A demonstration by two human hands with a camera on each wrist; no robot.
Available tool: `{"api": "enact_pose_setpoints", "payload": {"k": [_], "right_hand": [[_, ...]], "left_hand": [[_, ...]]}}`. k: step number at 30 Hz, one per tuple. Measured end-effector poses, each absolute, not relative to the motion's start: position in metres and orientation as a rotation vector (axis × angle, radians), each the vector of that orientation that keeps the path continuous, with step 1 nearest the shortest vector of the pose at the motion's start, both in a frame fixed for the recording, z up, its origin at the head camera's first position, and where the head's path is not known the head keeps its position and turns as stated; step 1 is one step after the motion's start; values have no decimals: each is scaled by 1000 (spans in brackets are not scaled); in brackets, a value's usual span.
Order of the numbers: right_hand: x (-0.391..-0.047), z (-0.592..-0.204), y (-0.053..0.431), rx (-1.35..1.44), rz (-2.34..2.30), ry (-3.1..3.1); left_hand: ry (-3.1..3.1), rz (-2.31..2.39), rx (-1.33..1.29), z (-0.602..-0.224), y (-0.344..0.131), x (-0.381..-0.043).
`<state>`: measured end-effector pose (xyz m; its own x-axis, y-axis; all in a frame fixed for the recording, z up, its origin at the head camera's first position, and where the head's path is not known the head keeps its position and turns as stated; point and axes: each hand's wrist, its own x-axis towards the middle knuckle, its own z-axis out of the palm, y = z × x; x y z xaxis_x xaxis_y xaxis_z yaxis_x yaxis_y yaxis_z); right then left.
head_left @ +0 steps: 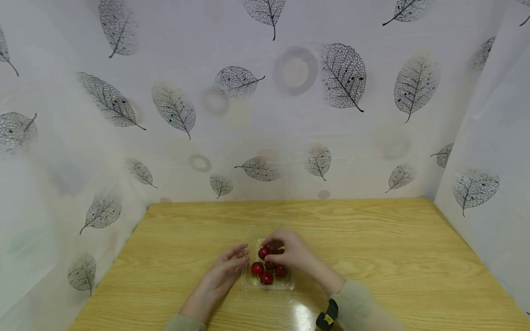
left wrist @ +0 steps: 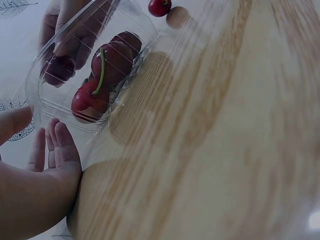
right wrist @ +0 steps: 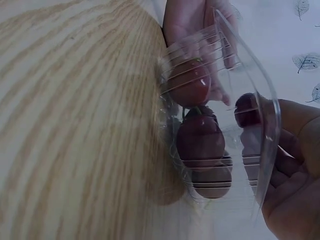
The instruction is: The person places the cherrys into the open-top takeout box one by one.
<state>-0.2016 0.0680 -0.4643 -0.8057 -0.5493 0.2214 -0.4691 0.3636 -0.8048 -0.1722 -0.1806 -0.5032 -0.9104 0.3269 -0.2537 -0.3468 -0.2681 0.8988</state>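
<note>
A clear plastic box (head_left: 269, 286) holds several dark red cherries (head_left: 267, 278), some with green stems (left wrist: 101, 70). My right hand (head_left: 287, 250) reaches over the box from the right and pinches one cherry (right wrist: 248, 110) between thumb and fingertips, inside the walls. In the head view that hand covers part of the contents. On the box's left side, my left hand (head_left: 225, 271) stands with its edge on the table. Its extended fingers (left wrist: 64, 140) are right at the box's wall, and it holds nothing.
Wood-grain table (head_left: 186, 230) lies under the box, with leaf-print sheeting (head_left: 285, 133) behind and at both sides. One loose cherry (left wrist: 160, 7) sits outside the box in the left wrist view. A dark band (head_left: 327, 315) circles the right wrist.
</note>
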Motion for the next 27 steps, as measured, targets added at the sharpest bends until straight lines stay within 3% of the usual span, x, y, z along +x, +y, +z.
{"api": "enact_pose_setpoints", "payload": {"k": [27], "right_hand": [[-200,-468,64,-948,-1272,2615]], "left_hand": [[1535,2227,33,-505,-184,-173]]}}
